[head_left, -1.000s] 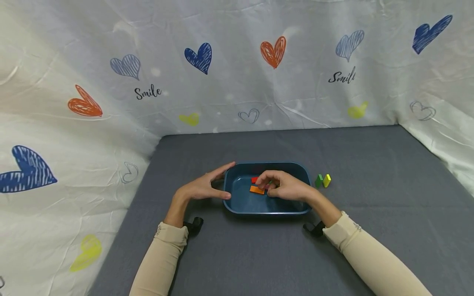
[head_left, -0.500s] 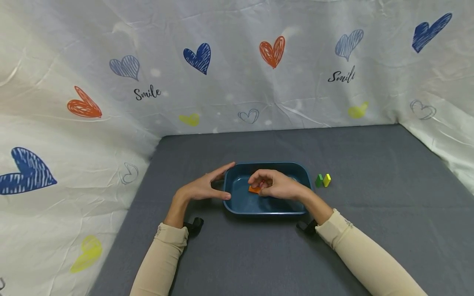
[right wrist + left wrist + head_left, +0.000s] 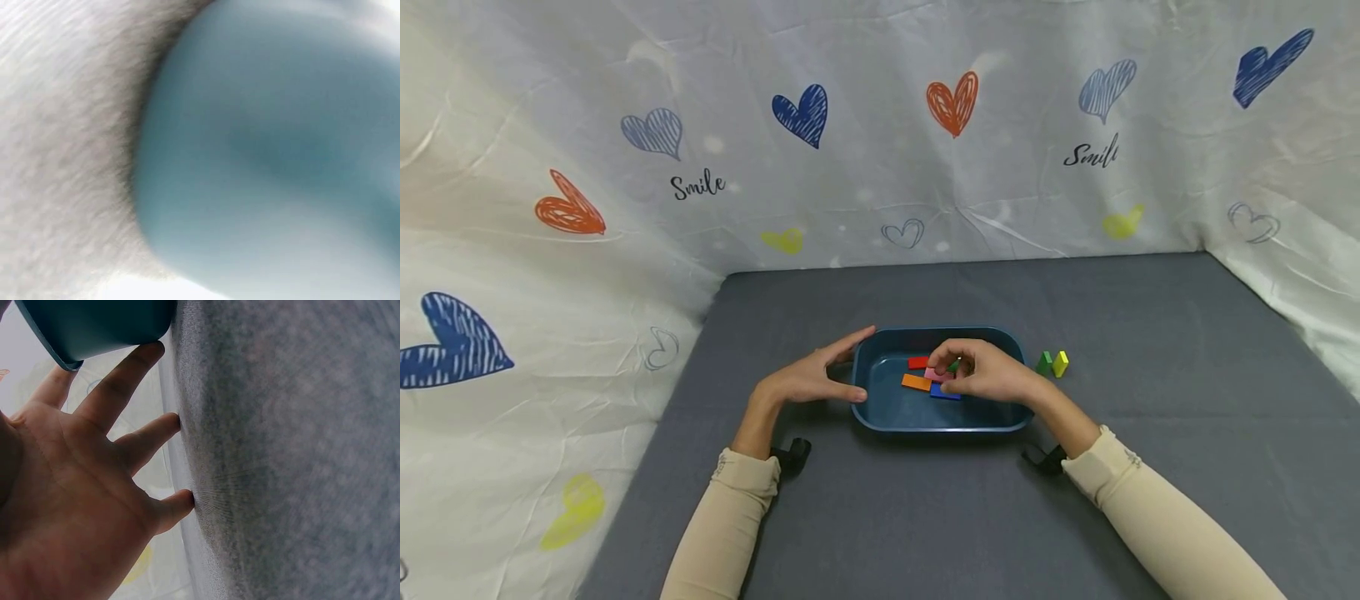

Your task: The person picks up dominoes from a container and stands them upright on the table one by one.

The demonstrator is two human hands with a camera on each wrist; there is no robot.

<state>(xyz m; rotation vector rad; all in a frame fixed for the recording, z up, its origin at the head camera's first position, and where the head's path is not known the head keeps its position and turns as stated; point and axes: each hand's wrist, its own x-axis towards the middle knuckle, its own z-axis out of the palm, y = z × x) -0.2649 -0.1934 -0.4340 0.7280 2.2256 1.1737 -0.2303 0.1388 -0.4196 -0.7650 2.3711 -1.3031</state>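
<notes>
A dark blue tray sits mid-table on the grey cloth. Flat blocks lie inside it: red, orange, pink and blue. My right hand hovers over the tray's right half, fingers curled, pinching a small green block. My left hand is open, with thumb and index finger against the tray's left end. In the left wrist view my left hand is spread, fingertips on the cloth, under the tray corner. The right wrist view shows only the blurred tray wall.
A green block and a yellow block stand on the cloth just right of the tray. A white sheet with printed hearts walls in the table at the back and both sides.
My right hand reached left over the orange block, then drew back to the right, uncovering the red, pink and blue blocks. The left hand and tray stayed put.
</notes>
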